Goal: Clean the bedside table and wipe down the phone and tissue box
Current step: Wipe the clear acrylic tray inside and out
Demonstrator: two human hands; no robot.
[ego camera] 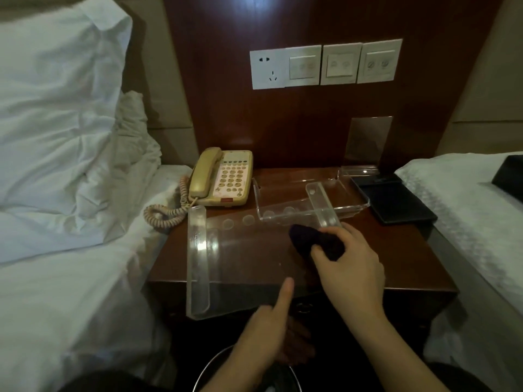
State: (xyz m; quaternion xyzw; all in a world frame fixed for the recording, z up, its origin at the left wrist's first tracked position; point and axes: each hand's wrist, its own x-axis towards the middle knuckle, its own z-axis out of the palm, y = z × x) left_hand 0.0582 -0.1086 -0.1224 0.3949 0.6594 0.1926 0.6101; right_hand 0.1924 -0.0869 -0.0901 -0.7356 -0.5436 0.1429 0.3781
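Observation:
A large clear acrylic stand (240, 258) lies tilted over the front of the dark wooden bedside table (396, 256), jutting past its front edge. My left hand (266, 332) pinches the stand's near edge, thumb on top and fingers showing through from below. With my right hand (351, 267) I grip a dark cloth (305, 239) and press it onto the stand's upper surface. A beige corded phone (223, 179) sits at the table's back left, handset on its cradle. A black box (509, 174), possibly the tissue box, lies on the right bed.
A second clear acrylic tray (311, 199) stands behind the cloth. A flat black folder (393, 199) lies at the table's right side. Beds with white linen flank the table. Wall sockets and switches (325, 66) are above. A round bin (240, 372) is below my hands.

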